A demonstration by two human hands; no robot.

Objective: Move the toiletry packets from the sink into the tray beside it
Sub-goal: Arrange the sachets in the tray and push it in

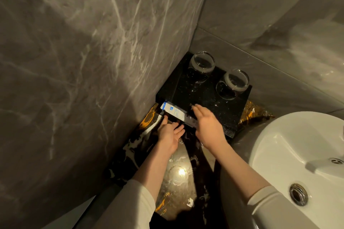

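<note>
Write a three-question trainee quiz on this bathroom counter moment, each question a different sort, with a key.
1. True or false: the two glasses on the black tray stand upside down.
2. Where does the white and blue packet lie? A) in the sink basin B) at the tray's front left edge C) inside a glass
3. Fill in: the visible part of the white sink holds ___ packets.

Key:
1. True.
2. B; the left hand and right hand are both open beside it.
3. No.
</note>
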